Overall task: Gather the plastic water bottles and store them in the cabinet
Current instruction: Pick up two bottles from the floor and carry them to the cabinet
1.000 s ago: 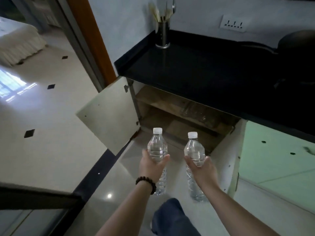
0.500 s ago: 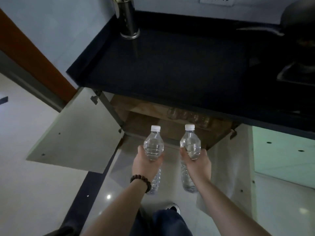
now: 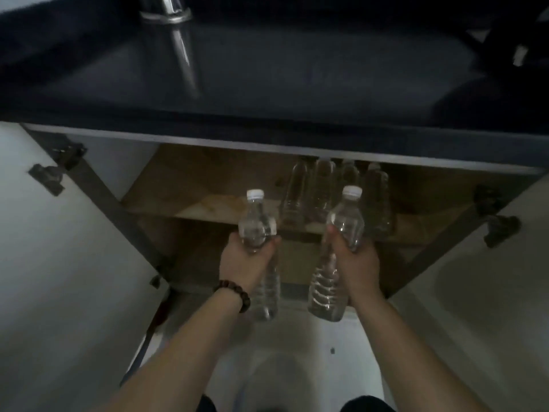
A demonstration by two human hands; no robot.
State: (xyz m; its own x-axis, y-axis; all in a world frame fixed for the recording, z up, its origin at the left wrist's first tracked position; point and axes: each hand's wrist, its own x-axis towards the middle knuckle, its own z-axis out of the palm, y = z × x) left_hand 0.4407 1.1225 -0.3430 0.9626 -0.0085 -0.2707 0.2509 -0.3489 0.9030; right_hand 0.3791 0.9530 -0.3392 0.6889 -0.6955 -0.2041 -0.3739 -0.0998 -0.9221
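Bottles ride upright, one held in the left hand [image 3: 248, 261] and one in the right hand [image 3: 355, 263], each grip wrapped round the middle (caps up, ready to stand), just before the shelf's [image 3: 208, 208] front edge, where stored bottles [image 3: 335, 194] wait.

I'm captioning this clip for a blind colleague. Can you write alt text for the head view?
Each hand grips a capped water bottle upright before an open cabinet: left hand on the left bottle, right hand on the right bottle. Several bottles already stand on the upper shelf, under a dark countertop.
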